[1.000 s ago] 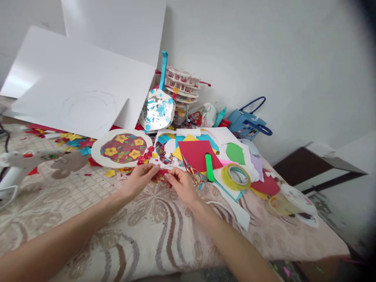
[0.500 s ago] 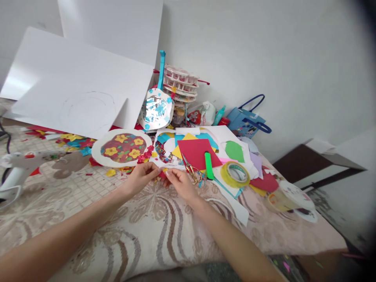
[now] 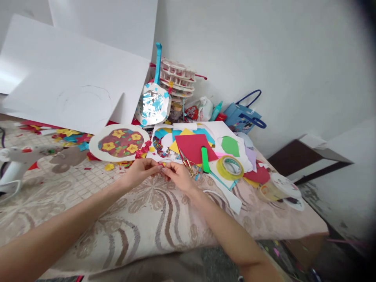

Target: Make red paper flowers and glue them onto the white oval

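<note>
A flowered paper disc (image 3: 119,143) was seen beyond the left hand (image 3: 141,170), scissors (image 3: 188,164) just beside the right hand (image 3: 179,177). Between the hands a red paper scrap (image 3: 162,168) was pinched by both sets of fingertips. It was judged light and flimsy, best gripped at its edges.

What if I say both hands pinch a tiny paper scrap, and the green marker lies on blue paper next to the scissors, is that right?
Almost. The head view shows the green marker lying on red paper, not blue. The rest holds: the left hand and right hand pinch a tiny paper scrap between them, and the scissors lie next to the marker.
</note>
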Motion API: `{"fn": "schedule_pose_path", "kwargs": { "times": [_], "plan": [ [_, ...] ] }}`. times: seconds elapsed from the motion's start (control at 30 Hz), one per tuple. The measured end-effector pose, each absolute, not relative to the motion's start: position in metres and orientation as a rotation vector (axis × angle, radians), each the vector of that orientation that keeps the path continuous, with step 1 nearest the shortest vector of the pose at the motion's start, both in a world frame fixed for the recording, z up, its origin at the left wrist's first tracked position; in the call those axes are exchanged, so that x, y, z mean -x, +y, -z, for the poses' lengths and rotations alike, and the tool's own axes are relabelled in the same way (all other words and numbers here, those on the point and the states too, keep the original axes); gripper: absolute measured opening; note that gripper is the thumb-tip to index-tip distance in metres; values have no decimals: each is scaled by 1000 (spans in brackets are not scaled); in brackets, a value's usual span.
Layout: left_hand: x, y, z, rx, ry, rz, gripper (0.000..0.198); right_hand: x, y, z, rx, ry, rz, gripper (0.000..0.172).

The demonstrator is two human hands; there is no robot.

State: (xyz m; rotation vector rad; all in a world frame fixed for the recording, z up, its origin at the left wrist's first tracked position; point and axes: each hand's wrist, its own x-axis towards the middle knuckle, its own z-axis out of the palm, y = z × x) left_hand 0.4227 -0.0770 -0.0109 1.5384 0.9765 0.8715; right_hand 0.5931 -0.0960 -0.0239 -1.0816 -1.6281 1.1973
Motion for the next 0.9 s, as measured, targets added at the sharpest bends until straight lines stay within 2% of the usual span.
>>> {"fn": "schedule_pose_path", "kwargs": {
  "times": [0.1,0.23,0.3,0.47,0.7,0.8,0.9],
  "plan": [
    [-423,-77,12,-1530,977,-917,30,-608,-92,16,1162,-1804,-1086,25],
    [-423,-75,11,-1482,974,-922,31,-649,-83,4,1587,-1944,-311,18],
    [-423,-75,10,-1466,987,-917,32,-668,-80,3,1791,-1970,-140,12],
    [-423,-75,10,-1470,988,-920,33,-677,-78,11,1996,-2087,-162,19],
    [-424,-77,10,-1497,1003,-915,34,-671,-79,9,1812,-1925,-239,25],
    [-424,-79,10,-1524,1001,-924,33,-662,-78,7,1523,-1700,-516,33],
    [-424,-80,11,-1546,1011,-935,32,-641,-81,11,1250,-1501,-949,27]
  ]
}}
